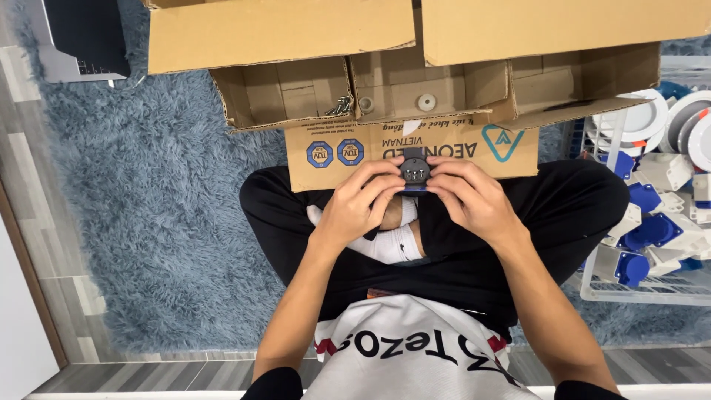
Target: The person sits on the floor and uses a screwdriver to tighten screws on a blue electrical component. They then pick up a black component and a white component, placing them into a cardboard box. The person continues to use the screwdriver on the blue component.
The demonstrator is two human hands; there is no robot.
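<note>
Head view: left hand (361,204) and right hand (466,194) pinch black round part (415,170) against cardboard box (326,159) edge.

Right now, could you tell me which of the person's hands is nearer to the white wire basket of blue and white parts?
Right. The right hand is on the side toward the basket; the left hand is farther away.

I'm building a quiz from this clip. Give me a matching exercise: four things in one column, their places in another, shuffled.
Things:
1. small black round part
2. laptop
3. wire basket
4. white round disc

Places:
A. top left, on the rug
B. inside the open cardboard box
C. between the fingers of both hands
D. far right, holding blue and white parts

Pairs: 1-C, 2-A, 3-D, 4-B
</note>
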